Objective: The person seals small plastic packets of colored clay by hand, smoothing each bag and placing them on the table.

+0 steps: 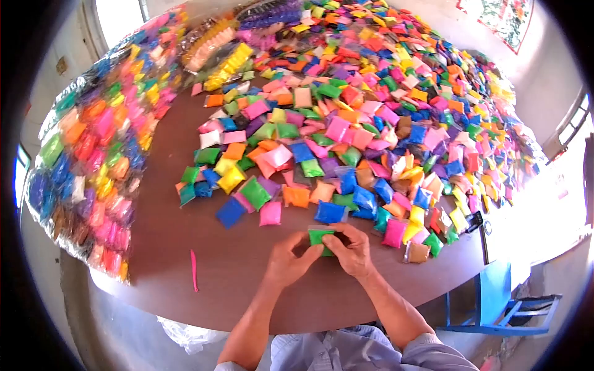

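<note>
Between my two hands, over the near part of the brown table (235, 272), is a small green packet (317, 237) with a clear strip along its top. My left hand (293, 255) pinches its left side with thumb and fingers. On its right side, my right hand (350, 248) grips it the same way, thumb across the front. Just beyond my fingers lies a blue packet (331, 211), and a pink packet (270, 214) rests to its left. The packet's lower part is partly hidden by my thumbs.
A large heap of colourful packets (346, 133) covers the table's far and right side. Clear bags of packets (102, 148) line the left edge. A thin pink strip (194, 271) lies to my left. A blue chair (495, 297) stands at the right.
</note>
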`<move>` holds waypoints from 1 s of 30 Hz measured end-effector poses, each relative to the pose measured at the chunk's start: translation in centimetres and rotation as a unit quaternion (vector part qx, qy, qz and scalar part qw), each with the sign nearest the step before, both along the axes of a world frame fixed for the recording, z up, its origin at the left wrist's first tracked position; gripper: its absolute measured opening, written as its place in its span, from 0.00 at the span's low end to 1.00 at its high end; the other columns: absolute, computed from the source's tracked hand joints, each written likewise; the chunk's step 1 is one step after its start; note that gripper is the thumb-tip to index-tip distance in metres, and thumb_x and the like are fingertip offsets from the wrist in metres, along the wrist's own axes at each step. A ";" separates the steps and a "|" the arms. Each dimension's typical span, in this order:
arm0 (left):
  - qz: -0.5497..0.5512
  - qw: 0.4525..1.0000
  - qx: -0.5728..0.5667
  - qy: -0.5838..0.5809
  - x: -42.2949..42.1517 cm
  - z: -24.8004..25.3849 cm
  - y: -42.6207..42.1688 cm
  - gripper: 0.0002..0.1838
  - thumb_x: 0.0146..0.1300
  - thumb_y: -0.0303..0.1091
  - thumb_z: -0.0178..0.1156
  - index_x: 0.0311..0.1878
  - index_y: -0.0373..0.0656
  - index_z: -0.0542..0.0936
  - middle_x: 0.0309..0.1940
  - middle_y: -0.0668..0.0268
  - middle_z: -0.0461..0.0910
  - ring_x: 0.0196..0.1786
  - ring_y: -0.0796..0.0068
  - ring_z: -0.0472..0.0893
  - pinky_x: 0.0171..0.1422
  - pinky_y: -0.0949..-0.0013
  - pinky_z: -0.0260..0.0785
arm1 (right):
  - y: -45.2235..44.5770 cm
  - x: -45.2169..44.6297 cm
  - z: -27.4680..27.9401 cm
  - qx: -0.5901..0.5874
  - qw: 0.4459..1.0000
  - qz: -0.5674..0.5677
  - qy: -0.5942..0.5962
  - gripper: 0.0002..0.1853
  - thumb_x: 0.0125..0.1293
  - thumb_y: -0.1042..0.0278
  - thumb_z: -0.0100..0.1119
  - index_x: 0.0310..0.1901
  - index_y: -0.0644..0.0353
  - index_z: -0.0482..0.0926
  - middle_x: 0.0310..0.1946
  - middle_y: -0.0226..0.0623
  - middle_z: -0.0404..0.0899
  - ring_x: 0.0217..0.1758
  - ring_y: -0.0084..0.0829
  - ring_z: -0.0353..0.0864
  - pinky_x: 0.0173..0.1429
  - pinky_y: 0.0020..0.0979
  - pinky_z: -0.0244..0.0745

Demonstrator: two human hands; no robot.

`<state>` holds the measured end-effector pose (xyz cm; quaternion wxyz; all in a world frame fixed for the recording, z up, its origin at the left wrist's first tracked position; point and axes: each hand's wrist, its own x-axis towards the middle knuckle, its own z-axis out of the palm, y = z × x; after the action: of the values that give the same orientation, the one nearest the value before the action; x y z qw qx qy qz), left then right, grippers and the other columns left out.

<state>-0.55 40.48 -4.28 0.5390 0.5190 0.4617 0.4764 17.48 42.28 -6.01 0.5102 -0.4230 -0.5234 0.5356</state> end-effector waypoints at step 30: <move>0.037 0.999 -0.010 -0.029 -0.4 0.8 0.2 0.14 0.67 0.26 0.68 0.53 0.33 0.81 0.40 0.67 0.85 0.41 0.82 0.82 0.46 0.75 0.75 | 0.5 -0.2 0.4 0.064 0.995 0.019 -0.076 0.17 0.75 0.60 0.64 0.58 0.62 0.80 0.38 0.37 0.84 0.37 0.21 0.78 0.39 0.30 0.75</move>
<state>-0.92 40.71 -3.48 0.5391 0.4819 0.4700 0.5062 17.29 42.75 -5.61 0.4844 -0.4189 -0.6022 0.4768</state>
